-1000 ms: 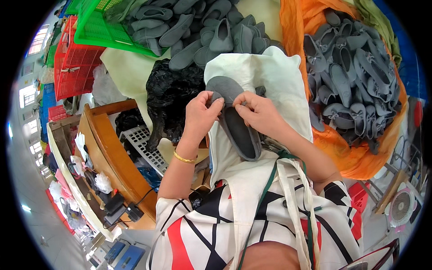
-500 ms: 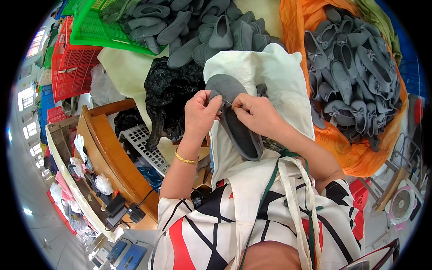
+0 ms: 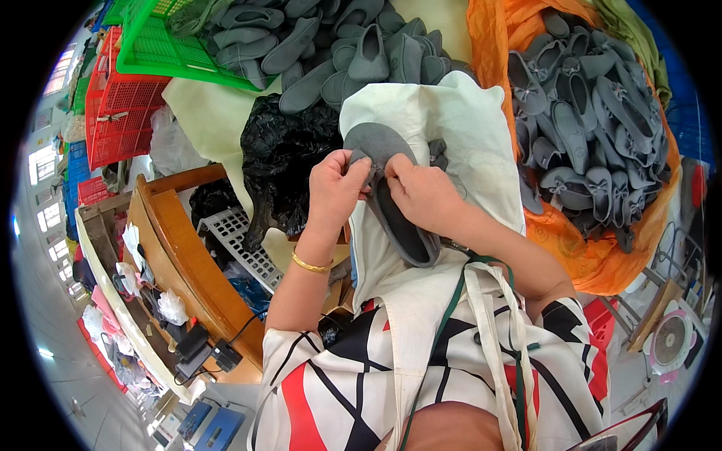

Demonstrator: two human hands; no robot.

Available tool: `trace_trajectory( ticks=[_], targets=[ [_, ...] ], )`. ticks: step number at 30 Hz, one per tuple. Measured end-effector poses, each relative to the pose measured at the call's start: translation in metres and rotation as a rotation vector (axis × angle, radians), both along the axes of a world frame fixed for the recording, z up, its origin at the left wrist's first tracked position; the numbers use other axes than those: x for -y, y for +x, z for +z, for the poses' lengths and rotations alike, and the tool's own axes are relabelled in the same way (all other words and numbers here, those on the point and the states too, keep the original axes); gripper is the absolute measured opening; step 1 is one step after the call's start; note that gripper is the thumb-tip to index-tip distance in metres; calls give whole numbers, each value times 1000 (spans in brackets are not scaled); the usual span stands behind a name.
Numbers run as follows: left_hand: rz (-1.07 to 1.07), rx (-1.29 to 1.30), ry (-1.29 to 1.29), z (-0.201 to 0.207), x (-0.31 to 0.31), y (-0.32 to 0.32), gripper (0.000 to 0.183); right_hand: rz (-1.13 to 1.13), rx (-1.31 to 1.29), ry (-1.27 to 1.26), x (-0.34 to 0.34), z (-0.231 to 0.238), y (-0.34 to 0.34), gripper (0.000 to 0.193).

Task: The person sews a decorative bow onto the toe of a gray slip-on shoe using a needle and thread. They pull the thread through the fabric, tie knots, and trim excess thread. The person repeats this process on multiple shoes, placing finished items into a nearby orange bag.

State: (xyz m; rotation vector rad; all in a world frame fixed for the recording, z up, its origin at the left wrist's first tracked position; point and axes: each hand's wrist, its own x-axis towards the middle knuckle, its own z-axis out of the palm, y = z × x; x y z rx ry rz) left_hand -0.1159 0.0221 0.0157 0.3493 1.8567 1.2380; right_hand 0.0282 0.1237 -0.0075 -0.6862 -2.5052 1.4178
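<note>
A grey slip-on shoe (image 3: 385,139) lies over the white cloth on my lap, its toe pointing away and its dark opening towards me. My left hand (image 3: 337,184) pinches the left edge of the opening near the toe between thumb and fingers. Closed and bent, the fingers of my right hand (image 3: 423,192) rest at the same front edge from the right side. Whatever small thing they pinch is hidden. A little grey bow-like piece (image 3: 438,154) sits on the white cloth (image 3: 481,143) just beyond my right hand.
Many grey shoes (image 3: 368,60) are heaped ahead, beside a green basket (image 3: 150,56). An orange sack (image 3: 579,259) on the right holds shoes with bows. A black plastic bag (image 3: 278,135), white crate (image 3: 239,248) and wooden drawer unit (image 3: 180,270) stand left; a fan (image 3: 671,340) is at right.
My right hand has turned and its fingers have closed in nearer the shoe's edge. A thin bright sliver seen between my hands before is now out of sight. The left hand keeps its pinch.
</note>
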Motion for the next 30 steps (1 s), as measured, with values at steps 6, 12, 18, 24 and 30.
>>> trace_trajectory(
  ticks=[6,12,18,24,30],
  targets=[
    [-21,127,-24,6,-4,-6,11,37,-62,213,4,-11,0,11],
    [-24,197,-3,8,-5,-9,10,125,-38,227,-12,-7,0,11],
    [-37,212,18,3,-2,-12,9,184,-30,206,-21,-5,2,13],
    [-64,219,7,2,-2,-14,9,209,-40,182,-25,-6,1,13],
    [-121,272,-8,1,-4,-20,13,162,-75,157,-19,-9,1,11]
  ],
)
